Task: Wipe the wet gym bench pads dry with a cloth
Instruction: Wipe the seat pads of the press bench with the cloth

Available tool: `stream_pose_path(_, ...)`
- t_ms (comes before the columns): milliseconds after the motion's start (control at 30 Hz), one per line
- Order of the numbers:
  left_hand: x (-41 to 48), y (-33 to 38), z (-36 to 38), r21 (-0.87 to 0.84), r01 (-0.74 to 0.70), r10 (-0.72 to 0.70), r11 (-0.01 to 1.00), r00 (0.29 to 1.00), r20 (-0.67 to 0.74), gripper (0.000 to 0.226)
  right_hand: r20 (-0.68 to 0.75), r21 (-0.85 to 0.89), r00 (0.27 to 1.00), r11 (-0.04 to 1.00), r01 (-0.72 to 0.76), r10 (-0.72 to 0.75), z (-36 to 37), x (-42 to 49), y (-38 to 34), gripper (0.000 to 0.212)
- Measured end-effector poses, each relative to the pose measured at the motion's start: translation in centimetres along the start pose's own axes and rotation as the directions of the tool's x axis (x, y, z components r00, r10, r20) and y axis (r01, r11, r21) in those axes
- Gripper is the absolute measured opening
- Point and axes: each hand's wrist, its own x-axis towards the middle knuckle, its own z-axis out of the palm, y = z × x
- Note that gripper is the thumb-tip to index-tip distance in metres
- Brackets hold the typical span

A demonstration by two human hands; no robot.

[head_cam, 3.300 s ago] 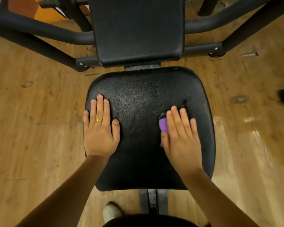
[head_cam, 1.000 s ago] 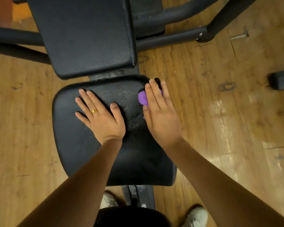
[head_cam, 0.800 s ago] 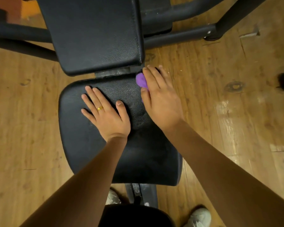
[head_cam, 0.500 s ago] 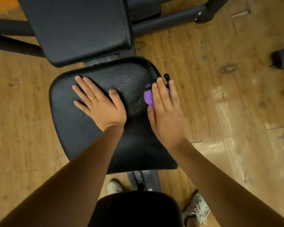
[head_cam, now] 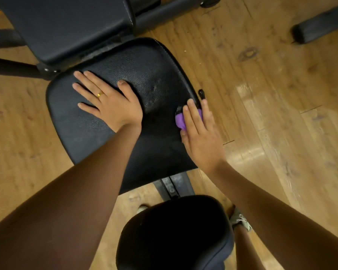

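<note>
The person's left hand point(head_cam: 109, 102) is lying flat, fingers spread, on the black textured leather seat pad point(head_cam: 160, 78), while the right hand point(head_cam: 200, 137), apart from it, is pressing a small purple cloth point(head_cam: 180, 120) under straight fingers against the pad's right edge.

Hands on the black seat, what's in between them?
Just bare, dented seat pad between the left hand and the right hand, which presses a purple cloth. The head view shows it.

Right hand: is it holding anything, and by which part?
The right hand presses a purple cloth flat under straight fingers at the right edge of the seat pad; no curled grip shows. The left hand rests flat on the pad, holding nothing.
</note>
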Motion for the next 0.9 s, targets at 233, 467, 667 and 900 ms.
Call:
stream_pose_path(233,0.0,-0.2,0.0,0.033,-0.017,0.017,0.999,1.0,0.005,0.076,-0.022,-0.066,0.994,0.992,0.105,-0.107,-0.5,2.8,0.0,0.057)
stream_pose_path(467,-0.1,-0.3,0.0,0.001,-0.03,0.03,1.0,1.0,0.0,0.077,-0.077,-0.041,0.996,0.998,0.04,-0.043,-1.5,8.3,-1.9,0.057)
stream_pose_path(667,-0.2,-0.4,0.1,-0.013,-0.035,0.035,0.999,0.999,0.001,0.076,-0.054,-0.119,0.983,0.978,0.17,-0.177,1.4,-1.1,-0.7,0.059)
stream_pose_path(900,-0.3,-0.3,0.1,0.014,-0.038,0.038,0.999,0.999,-0.006,0.075,0.181,-0.307,0.856,0.799,0.517,-0.484,2.8,-5.0,2.4,0.068)
